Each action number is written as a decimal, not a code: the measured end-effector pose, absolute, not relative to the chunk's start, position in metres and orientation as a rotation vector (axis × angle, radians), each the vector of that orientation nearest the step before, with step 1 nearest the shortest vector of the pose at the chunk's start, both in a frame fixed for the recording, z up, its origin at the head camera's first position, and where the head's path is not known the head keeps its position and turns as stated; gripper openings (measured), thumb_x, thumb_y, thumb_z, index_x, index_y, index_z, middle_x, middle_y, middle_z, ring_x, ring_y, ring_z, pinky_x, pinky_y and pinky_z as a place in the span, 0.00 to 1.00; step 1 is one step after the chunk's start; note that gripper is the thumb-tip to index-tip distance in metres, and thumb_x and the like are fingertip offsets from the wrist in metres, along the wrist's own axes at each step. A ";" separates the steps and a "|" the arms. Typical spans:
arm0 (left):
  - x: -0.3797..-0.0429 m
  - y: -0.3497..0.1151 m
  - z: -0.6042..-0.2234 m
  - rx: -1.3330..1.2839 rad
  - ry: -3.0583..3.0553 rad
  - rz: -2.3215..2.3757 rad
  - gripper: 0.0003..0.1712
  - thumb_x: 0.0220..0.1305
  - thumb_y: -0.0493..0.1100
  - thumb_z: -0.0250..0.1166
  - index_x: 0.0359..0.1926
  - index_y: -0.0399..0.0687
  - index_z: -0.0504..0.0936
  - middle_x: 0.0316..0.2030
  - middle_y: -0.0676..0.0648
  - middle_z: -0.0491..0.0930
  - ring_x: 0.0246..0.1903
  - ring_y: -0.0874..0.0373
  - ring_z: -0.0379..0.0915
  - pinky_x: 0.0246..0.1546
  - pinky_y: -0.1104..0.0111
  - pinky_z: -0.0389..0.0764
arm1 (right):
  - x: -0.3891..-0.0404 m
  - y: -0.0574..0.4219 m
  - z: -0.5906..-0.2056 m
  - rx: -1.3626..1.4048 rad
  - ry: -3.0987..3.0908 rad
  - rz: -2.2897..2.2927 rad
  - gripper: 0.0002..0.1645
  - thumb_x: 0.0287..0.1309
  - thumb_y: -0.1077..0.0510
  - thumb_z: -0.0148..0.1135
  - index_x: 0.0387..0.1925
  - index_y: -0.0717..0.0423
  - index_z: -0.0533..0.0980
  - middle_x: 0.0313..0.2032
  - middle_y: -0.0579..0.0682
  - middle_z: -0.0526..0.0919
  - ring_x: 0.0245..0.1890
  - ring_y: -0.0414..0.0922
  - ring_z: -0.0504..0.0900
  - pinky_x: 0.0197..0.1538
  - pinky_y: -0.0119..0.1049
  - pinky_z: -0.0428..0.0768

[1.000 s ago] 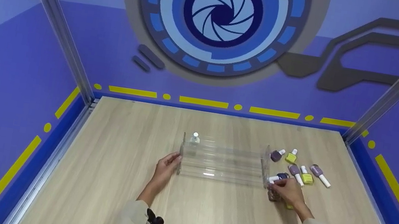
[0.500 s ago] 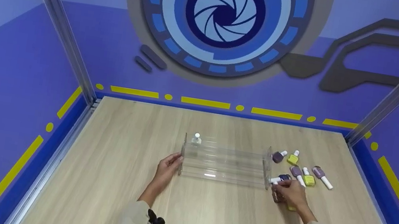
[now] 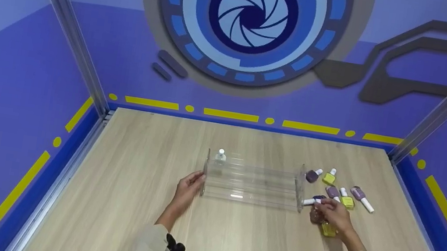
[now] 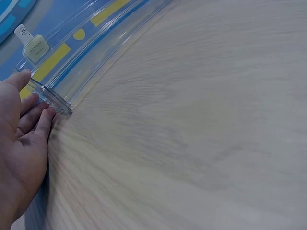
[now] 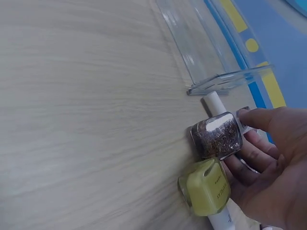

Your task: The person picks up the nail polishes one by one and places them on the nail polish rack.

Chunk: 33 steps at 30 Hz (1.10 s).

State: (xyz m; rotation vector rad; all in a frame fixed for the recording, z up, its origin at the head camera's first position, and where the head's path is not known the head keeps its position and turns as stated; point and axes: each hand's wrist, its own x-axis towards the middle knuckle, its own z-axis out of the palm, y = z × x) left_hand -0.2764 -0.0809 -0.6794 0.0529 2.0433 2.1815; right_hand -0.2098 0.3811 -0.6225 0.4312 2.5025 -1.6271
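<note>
My left hand (image 3: 187, 191) holds the left end panel of a clear plastic tiered rack (image 3: 254, 187). In the left wrist view its fingertips meet the panel's edge, the inner fingers partly hidden. A bottle of pale nail polish (image 4: 36, 48) stands upright in the rack's upper left. My right hand (image 3: 336, 215) pinches the white cap of a brown glitter nail polish bottle (image 5: 218, 136), right of the rack. Beside it lies a yellow nail polish bottle (image 5: 206, 189). A dark nail polish bottle (image 3: 319, 198) lies close behind my fingers, its white cap pointing at the rack.
More nail polish bottles lie on the wooden table (image 3: 241, 243) to the right: a dark purple bottle (image 3: 312, 176), a yellow bottle (image 3: 329, 178) and a mauve bottle (image 3: 358, 192) among them. Blue-purple walls (image 3: 97, 49) enclose the table at the back and sides.
My right hand has moved a little to the right, away from the rack, along with the glitter bottle. More of the yellow bottle below it shows. The left hand stays at the rack.
</note>
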 end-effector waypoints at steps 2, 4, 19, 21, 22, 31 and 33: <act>-0.277 -0.081 -0.678 0.055 2.026 2.192 0.30 0.77 0.52 0.58 0.70 0.38 0.71 0.68 0.37 0.74 0.69 0.48 0.70 0.70 0.63 0.76 | -0.209 0.384 -0.622 0.431 2.469 -1.658 0.22 0.72 0.57 0.61 0.57 0.71 0.70 0.37 0.43 0.85 0.34 0.35 0.80 0.38 0.29 0.82; -0.277 -0.081 -0.678 0.058 2.018 2.198 0.30 0.77 0.52 0.59 0.70 0.38 0.71 0.67 0.37 0.74 0.69 0.47 0.70 0.70 0.63 0.75 | -0.209 0.385 -0.621 0.440 2.446 -1.692 0.24 0.71 0.56 0.62 0.58 0.71 0.70 0.38 0.42 0.87 0.35 0.35 0.81 0.39 0.29 0.83; -0.278 -0.081 -0.673 0.049 2.071 2.147 0.31 0.78 0.51 0.57 0.71 0.36 0.69 0.68 0.34 0.73 0.68 0.46 0.70 0.72 0.58 0.73 | -0.202 0.397 -0.605 0.535 2.424 -1.854 0.24 0.68 0.54 0.67 0.57 0.65 0.73 0.32 0.28 0.86 0.37 0.27 0.82 0.44 0.24 0.85; -0.278 -0.080 -0.673 0.046 2.075 2.149 0.30 0.78 0.50 0.57 0.71 0.35 0.69 0.68 0.33 0.73 0.68 0.46 0.71 0.71 0.57 0.74 | -0.202 0.397 -0.600 0.530 2.404 -1.910 0.23 0.68 0.55 0.67 0.57 0.65 0.73 0.32 0.28 0.86 0.37 0.27 0.83 0.44 0.24 0.85; -0.277 -0.080 -0.674 0.048 2.082 2.151 0.30 0.78 0.50 0.57 0.70 0.35 0.70 0.67 0.33 0.73 0.67 0.46 0.71 0.71 0.57 0.74 | -0.203 0.397 -0.598 0.523 2.392 -1.940 0.23 0.68 0.56 0.67 0.56 0.65 0.73 0.32 0.28 0.87 0.37 0.27 0.84 0.45 0.24 0.85; -0.277 -0.082 -0.677 0.050 2.028 2.181 0.31 0.77 0.51 0.59 0.71 0.37 0.70 0.69 0.35 0.72 0.69 0.46 0.69 0.73 0.58 0.72 | -0.209 0.394 -0.582 0.474 2.417 -1.922 0.25 0.68 0.53 0.67 0.58 0.65 0.71 0.34 0.28 0.88 0.38 0.26 0.85 0.44 0.23 0.84; -0.279 -0.082 -0.677 0.033 1.979 2.208 0.31 0.76 0.51 0.60 0.70 0.38 0.71 0.69 0.36 0.72 0.70 0.47 0.69 0.74 0.59 0.71 | -0.210 0.394 -0.578 0.451 2.428 -1.902 0.25 0.67 0.52 0.67 0.57 0.63 0.72 0.35 0.28 0.88 0.38 0.26 0.85 0.42 0.22 0.83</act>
